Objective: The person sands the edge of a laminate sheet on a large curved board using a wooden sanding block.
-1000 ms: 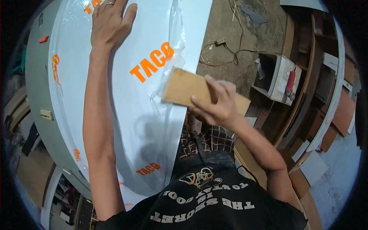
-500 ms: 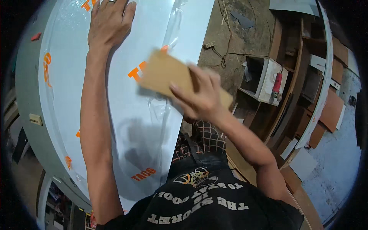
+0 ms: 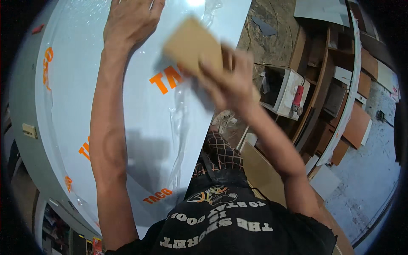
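A long white panel [image 3: 144, 123] covered in clear plastic film with orange lettering lies in front of me. My left hand [image 3: 132, 21] rests flat on its far part, fingers stretched out and partly cut off by the upper edge. My right hand [image 3: 231, 78] grips a tan rectangular piece of board [image 3: 193, 44], thumb on the near face, the other fingers on the far side. Motion blurs both hand and board. The board is tilted over the panel, to the right of my left hand; whether it touches the film I cannot tell. Wrinkled film [image 3: 180, 123] runs along the panel's right side.
Under the panel is a grey surface [image 3: 25, 93] with a small beige block [image 3: 29, 131] on it. To the right, a red angle grinder [image 3: 298, 97] lies on a white box [image 3: 285, 97], beside a brown shelf unit [image 3: 310, 55]. Board offcuts [image 3: 357, 123] lie farther right.
My right hand and the board have moved farther from me, and the board is tilted differently. The left hand stays flat on the panel. The whole view has shifted slightly.
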`<state>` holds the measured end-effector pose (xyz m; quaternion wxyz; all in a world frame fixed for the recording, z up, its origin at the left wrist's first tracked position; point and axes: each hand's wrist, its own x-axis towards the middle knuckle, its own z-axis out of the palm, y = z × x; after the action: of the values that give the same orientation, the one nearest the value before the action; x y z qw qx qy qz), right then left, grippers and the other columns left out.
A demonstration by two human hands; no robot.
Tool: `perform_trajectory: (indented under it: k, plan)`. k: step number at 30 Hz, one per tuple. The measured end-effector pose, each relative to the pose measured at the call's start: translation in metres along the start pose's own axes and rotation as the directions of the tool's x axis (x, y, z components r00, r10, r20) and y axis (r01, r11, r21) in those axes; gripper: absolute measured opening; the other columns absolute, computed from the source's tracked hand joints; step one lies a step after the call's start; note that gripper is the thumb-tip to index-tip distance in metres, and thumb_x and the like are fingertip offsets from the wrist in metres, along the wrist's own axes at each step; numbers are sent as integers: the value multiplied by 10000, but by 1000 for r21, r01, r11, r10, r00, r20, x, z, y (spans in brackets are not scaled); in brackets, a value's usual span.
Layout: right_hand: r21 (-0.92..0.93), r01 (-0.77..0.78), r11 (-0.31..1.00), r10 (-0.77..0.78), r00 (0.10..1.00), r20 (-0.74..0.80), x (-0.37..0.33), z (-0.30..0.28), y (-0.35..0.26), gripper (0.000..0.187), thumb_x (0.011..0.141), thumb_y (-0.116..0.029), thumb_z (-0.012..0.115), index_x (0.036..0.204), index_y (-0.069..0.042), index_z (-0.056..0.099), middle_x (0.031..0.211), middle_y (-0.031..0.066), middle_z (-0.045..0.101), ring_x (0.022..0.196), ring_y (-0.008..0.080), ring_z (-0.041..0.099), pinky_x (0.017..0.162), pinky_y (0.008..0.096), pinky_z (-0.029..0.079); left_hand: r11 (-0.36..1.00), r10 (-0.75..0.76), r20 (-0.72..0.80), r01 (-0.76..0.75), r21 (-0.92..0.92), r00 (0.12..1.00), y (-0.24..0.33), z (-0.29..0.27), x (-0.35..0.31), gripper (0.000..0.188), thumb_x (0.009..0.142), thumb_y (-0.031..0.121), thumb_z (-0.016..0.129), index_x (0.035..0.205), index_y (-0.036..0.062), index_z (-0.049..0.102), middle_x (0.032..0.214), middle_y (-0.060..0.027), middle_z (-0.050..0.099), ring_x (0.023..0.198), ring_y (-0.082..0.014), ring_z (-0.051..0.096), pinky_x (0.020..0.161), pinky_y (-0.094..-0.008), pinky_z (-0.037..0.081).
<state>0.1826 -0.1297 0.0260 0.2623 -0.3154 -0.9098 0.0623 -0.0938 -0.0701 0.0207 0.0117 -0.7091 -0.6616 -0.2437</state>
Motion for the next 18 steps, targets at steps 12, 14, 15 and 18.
perform_trajectory:
  k: [12, 14, 15, 18]
  plan:
    - [224, -840, 495, 840, 528, 125, -199, -34, 84, 468, 1027, -249, 640, 1424, -4, 604, 1342, 188, 652, 1231, 276, 614, 1070, 411, 456, 997, -42, 51, 45, -67, 998, 6, -6, 6, 510, 958, 341, 625, 1356, 24, 584, 1447, -207, 548, 1375, -360, 470, 1192, -480, 330]
    - [493, -762, -421, 852, -145, 504, -262, -35, 36, 499, 1066, -443, 542, 1333, -37, 654, 1176, 77, 692, 1034, 178, 654, 912, 336, 519, 988, -100, 95, 110, -105, 990, 14, -21, 3, 531, 951, 348, 629, 1373, 30, 579, 1465, -210, 533, 1396, -359, 453, 1203, -495, 320]
    - [431, -714, -551, 759, -214, 615, -283, -36, 13, 514, 1045, -515, 532, 1258, -69, 674, 1070, 57, 698, 917, 148, 651, 796, 325, 528, 976, -149, 142, 168, -136, 979, 16, -27, 4, 553, 943, 354, 633, 1390, 35, 573, 1484, -212, 519, 1417, -358, 437, 1214, -510, 309]
    - [237, -577, -782, 510, -374, 774, -270, -31, -45, 589, 996, -618, 554, 1188, -78, 692, 941, 72, 716, 783, 181, 693, 696, 327, 566, 962, 98, 29, -87, -257, 995, 23, 0, -8, 576, 914, 359, 712, 1419, 115, 581, 1496, -125, 534, 1412, -308, 457, 1207, -486, 313]
